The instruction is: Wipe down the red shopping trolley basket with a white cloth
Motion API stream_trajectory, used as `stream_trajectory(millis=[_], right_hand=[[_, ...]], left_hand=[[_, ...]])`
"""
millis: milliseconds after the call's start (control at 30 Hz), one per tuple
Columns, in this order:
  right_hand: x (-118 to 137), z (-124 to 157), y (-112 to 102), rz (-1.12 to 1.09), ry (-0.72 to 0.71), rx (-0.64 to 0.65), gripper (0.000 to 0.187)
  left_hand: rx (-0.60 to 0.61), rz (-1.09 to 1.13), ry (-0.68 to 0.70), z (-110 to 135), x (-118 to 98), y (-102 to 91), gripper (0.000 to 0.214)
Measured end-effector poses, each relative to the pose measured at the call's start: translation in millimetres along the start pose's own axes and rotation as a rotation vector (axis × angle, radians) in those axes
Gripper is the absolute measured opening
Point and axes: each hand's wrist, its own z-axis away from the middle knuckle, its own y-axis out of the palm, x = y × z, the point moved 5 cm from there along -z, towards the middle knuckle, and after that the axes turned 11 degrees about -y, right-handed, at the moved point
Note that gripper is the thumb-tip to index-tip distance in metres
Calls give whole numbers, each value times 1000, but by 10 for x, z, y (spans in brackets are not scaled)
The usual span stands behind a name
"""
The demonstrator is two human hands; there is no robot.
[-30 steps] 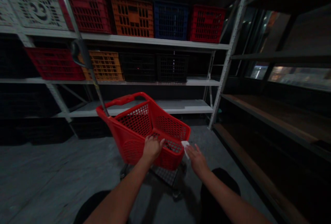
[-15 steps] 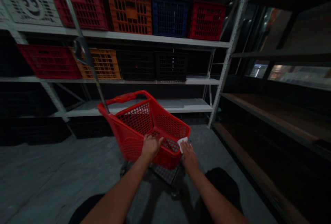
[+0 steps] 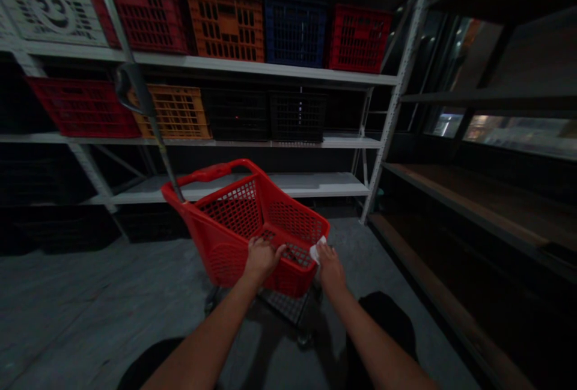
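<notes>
A red plastic shopping cart [image 3: 202, 246] stands in front of me, its basket mesh-sided. My left hand [image 3: 262, 256] is wrapped over the near side rim, thumb pointing right. At the front corner of the basket, my right hand [image 3: 329, 261] holds a white cloth [image 3: 316, 250] against the rim; whether it is fabric or paper I cannot tell. A metal pole [image 3: 160, 143] with a dark grey clamp-like fitting [image 3: 137, 88] rises from the handle end of the cart.
White metal shelving [image 3: 270, 143] behind the cart bears crates, among them an orange crate [image 3: 225, 23] and a blue crate [image 3: 295, 30]. Dark shelves [image 3: 478, 204] with brown boards run along the right. Grey concrete floor [image 3: 90, 312] lies around the cart.
The cart's handle end and pole have shifted slightly left. My right hand's fingers are more curled around the white cloth, which looks more bunched. My left hand keeps its place on the rim.
</notes>
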Motion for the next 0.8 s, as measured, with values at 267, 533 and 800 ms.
stream_trajectory(millis=[267,533,800], right_hand=[[69,145,31,-183,89,-41,56],[-131,13,-774,76,221,-325,54],[396,240,-36,-10,-32,-58,52]], left_hand=[[19,-18,-49,38,-77,-47,59],[0,-20,-56,35,-10,-30,55],[-14,-4,-63,59,-33,-83,57]])
